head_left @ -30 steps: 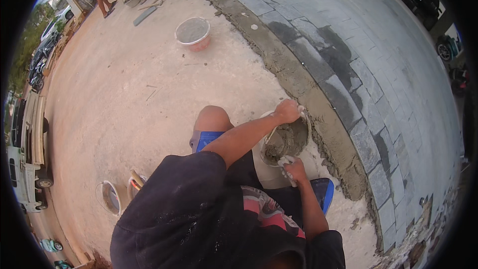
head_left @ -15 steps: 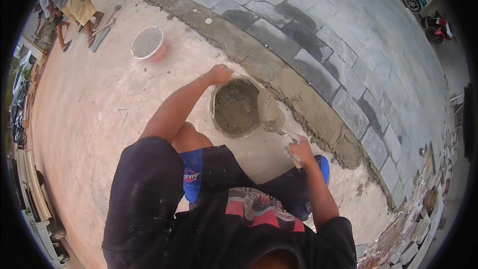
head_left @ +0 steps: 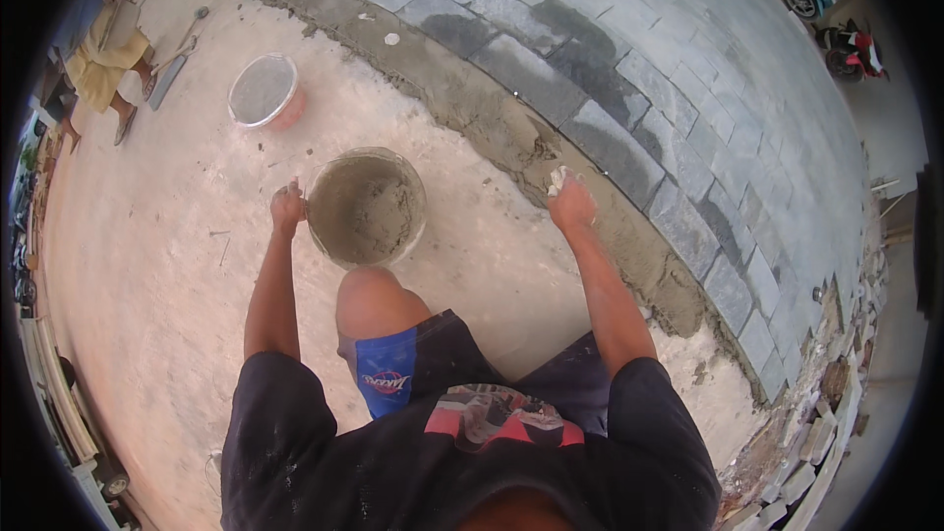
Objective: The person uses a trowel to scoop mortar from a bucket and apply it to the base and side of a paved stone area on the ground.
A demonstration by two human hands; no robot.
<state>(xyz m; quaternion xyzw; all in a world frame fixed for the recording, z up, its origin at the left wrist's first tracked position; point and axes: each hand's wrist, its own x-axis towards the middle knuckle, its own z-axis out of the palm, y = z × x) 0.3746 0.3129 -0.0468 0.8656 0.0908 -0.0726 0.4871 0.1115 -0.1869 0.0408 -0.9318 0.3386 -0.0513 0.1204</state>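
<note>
My left hand [head_left: 288,206] is closed at the left side of a mortar bucket [head_left: 321,187], seemingly on its handle or rim. The bucket tilts slightly, and wet grey mortar [head_left: 383,214] lies inside it. Over the band of wet mortar [head_left: 629,246] beside the paving, my right hand [head_left: 572,202] is closed round a trowel, a pale bit of which shows at the fingers; its blade cannot be made out against the mortar. Just beyond that hand is a rough dark patch of mortar [head_left: 541,145].
Grey paving slabs [head_left: 610,138], some wet, run along the right. A round tub [head_left: 264,90] stands beyond the bucket. At the far left are a person in yellow [head_left: 103,74] and a long-handled tool [head_left: 169,79]. Broken stones [head_left: 816,442] lie at lower right.
The bucket has moved left with my left hand. My right hand has carried the trowel from beside the bucket forward to the mortar band. The person at far left appears shifted.
</note>
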